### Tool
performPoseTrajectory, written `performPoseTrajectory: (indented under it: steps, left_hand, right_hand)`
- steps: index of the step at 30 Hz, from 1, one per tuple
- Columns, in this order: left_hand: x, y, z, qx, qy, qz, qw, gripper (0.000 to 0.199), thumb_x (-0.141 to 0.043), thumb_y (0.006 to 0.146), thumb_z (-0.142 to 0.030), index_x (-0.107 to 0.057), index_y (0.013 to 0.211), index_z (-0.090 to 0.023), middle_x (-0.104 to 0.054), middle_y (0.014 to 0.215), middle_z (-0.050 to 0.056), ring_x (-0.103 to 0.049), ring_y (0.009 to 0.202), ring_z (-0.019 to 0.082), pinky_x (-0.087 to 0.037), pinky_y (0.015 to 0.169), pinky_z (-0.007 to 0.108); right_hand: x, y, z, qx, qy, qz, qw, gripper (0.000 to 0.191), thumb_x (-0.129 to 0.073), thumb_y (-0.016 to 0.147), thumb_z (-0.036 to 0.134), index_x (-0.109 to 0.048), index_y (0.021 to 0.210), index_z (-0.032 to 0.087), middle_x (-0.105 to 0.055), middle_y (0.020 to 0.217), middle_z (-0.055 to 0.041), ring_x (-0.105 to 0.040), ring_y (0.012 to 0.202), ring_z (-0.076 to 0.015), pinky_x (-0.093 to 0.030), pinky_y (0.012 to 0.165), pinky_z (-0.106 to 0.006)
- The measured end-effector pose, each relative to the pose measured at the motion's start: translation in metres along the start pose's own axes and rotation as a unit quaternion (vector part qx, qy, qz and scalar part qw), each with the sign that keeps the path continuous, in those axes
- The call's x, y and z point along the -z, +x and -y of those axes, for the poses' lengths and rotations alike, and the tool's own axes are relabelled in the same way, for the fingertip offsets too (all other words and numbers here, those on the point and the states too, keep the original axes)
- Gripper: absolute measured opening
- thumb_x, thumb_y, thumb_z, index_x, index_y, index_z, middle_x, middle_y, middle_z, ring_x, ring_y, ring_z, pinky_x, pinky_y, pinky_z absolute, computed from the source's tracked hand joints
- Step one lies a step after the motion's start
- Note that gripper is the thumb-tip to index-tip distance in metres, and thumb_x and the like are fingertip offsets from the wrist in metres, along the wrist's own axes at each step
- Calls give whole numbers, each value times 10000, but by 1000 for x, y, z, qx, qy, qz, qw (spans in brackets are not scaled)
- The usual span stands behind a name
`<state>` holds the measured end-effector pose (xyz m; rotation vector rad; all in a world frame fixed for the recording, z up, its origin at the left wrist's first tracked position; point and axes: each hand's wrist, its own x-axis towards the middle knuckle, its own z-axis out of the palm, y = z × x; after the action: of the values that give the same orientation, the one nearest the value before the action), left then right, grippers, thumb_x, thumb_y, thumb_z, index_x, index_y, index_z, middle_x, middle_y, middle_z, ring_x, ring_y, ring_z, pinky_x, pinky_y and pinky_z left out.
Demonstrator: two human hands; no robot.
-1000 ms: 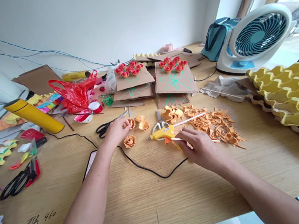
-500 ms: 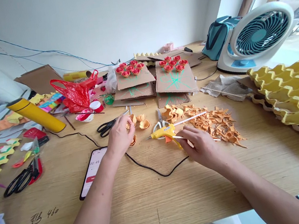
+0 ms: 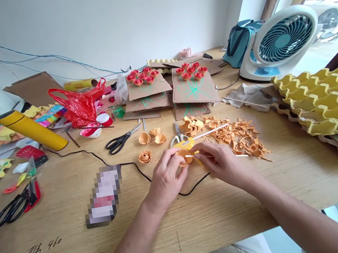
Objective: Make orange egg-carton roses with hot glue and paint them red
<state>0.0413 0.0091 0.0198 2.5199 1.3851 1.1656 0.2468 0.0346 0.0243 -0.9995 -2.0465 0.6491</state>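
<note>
My left hand (image 3: pixel 168 173) is closed on an orange egg-carton flower cup (image 3: pixel 184 158), with thumb and fingers at its rim. From the right, my right hand (image 3: pixel 221 158) pinches a thin white stick (image 3: pixel 189 156), whose tip is at the cup's opening; whether it touches the inside is unclear. Just behind both hands lies a yellow glue gun (image 3: pixel 186 143), partly hidden, with a white glue stick (image 3: pixel 210 131) in its back end. To the left sit a layered orange flower (image 3: pixel 145 157) and several orange petal cups (image 3: pixel 144 138). White-handled scissors (image 3: pixel 177 132) lie partly beneath the glue gun.
Orange scraps (image 3: pixel 239 138) are heaped right of the glue gun. Black scissors (image 3: pixel 120 143) and a blurred-out phone (image 3: pixel 103 198) lie left, near a black cord (image 3: pixel 137 168). Red flowers stand on cardboard (image 3: pixel 193 90) behind. Yellow egg trays (image 3: pixel 330 104) and a fan (image 3: pixel 286 40) are right.
My left hand has come from the petal cups toward the right, bringing one cup to my right hand. The white stick's tip is now at that cup.
</note>
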Motion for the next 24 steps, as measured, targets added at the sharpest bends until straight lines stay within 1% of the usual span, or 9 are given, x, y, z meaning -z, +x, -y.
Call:
performPoseTrajectory:
  steps: [3, 5, 8, 10, 12, 14, 18, 21, 24]
  left_hand:
    - [-3, -3, 1, -12, -23, -8, 1000, 267, -609, 912, -83, -532, 1089, -268, -644, 1144, 89, -683, 1133, 236, -592, 989, 392]
    - [-6, -5, 1, -9, -47, -18, 999, 353, -629, 900, -82, -510, 1173, -271, -641, 1149, 90, -675, 1125, 240, -602, 963, 385]
    - [-8, -7, -1, 31, -83, -21, 996, 552, -656, 883, -87, -460, 1357, -291, -632, 1184, 98, -673, 1091, 236, -623, 898, 358]
    - [-10, -9, -2, 64, -103, -10, 993, 637, -678, 867, -92, -452, 1420, -312, -624, 1226, 104, -674, 1092, 238, -633, 868, 352]
    - [-12, -10, -4, 87, -130, 3, 988, 619, -714, 847, -115, -504, 1392, -320, -633, 1259, 101, -675, 1108, 247, -644, 849, 361]
    - [-14, -12, -5, 104, -172, 11, 979, 548, -736, 840, -149, -556, 1333, -306, -656, 1272, 99, -684, 1109, 250, -651, 835, 365]
    - [-20, -13, -5, 170, -245, 4, 955, 327, -640, 905, -162, -629, 1216, -262, -709, 1238, 96, -710, 1080, 227, -644, 865, 349]
    - [-22, -12, -4, 232, -276, 6, 933, 258, -581, 922, -164, -663, 1159, -223, -737, 1194, 86, -730, 987, 205, -636, 859, 338]
    - [-22, -11, -3, 269, -301, 9, 915, 248, -575, 907, -182, -676, 1133, -192, -744, 1147, 83, -724, 902, 185, -635, 807, 312]
  right_hand:
    - [-3, 0, -2, -1, 2, 15, 1000, 153, -547, 1010, 209, -700, 1013, 204, -730, 876, -40, -642, 709, -157, -446, 625, -252]
    - [-6, 1, -3, -8, 6, 20, 1000, 152, -557, 1003, 198, -709, 1003, 205, -740, 894, -43, -658, 728, -162, -458, 638, -254]
    - [-9, 0, -4, -14, 7, 17, 1000, 137, -577, 991, 189, -713, 1002, 204, -743, 890, -41, -657, 709, -160, -463, 636, -254]
    - [-10, -1, -3, -9, -5, 13, 1000, 139, -579, 987, 172, -713, 1013, 199, -740, 894, -42, -640, 683, -151, -451, 621, -249]
    - [-11, -2, -3, 2, -27, 11, 1000, 161, -568, 989, 148, -715, 1034, 195, -737, 909, -47, -618, 655, -140, -434, 606, -244]
    - [-12, -2, -2, 12, -61, 12, 998, 184, -555, 996, 139, -717, 1062, 196, -734, 921, -53, -602, 641, -136, -426, 608, -246]
    - [-14, -2, -3, 17, -138, 24, 990, 185, -540, 1025, 187, -721, 1063, 194, -722, 914, -62, -639, 725, -163, -425, 654, -259]
    - [-15, -3, -3, 5, -177, 37, 984, 197, -534, 1037, 219, -728, 1064, 202, -718, 928, -65, -667, 800, -187, -415, 665, -267]
    - [-15, -3, -2, -5, -186, 56, 981, 205, -535, 1039, 220, -724, 1118, 218, -718, 955, -59, -679, 844, -195, -414, 679, -268]
